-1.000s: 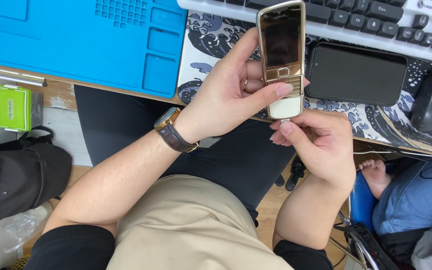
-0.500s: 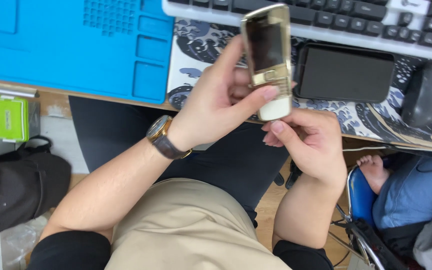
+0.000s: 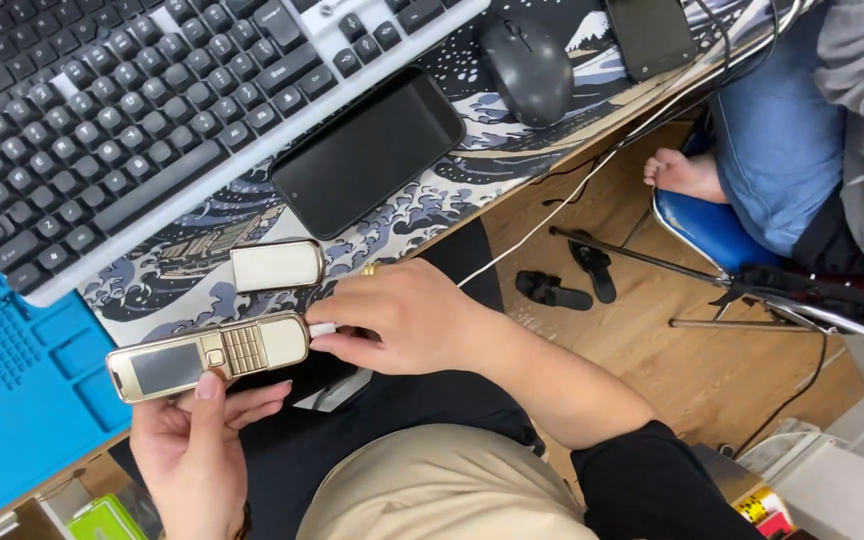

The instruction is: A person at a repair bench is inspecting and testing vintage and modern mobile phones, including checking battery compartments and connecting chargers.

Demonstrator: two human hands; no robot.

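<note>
Fingers of the left hand (image 3: 192, 450) cradle the gold phone (image 3: 208, 356), slick and rigid; the right hand (image 3: 407, 320) pinches a white plug (image 3: 321, 329) at its end, near the desk (image 3: 472, 180) edge.

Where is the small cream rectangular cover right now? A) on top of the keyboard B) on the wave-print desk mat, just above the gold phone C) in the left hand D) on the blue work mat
B: the cream cover lies on the wave-print desk mat, below the keyboard and just above the gold phone, which the left hand holds while the right hand touches its end.
</note>
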